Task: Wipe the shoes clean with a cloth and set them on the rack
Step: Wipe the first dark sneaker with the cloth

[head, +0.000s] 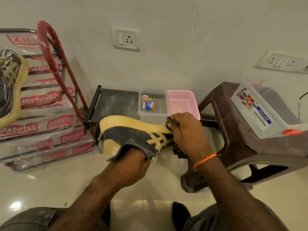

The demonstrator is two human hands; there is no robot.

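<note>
Glossy floor tiles [50, 185] and a pale wall fill the head view. At frame centre a shoe [133, 135] is held sole-up, the left hand [131, 165] thrust into its opening, so that grip cannot be told. The right hand [186, 135] is clamped on a dark cloth [173, 121] pressed to the sole edge. Wiping is judged under way. A second shoe [11, 85] is seen on the rack [58, 52], upper left; placing this one beside it is called for next.

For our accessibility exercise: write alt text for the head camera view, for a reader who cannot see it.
A person's left hand is tucked inside a dusty black and tan shoe while the right hand rubs a dark cloth on it. Its mate sits on the wrapped rack at left.
</note>
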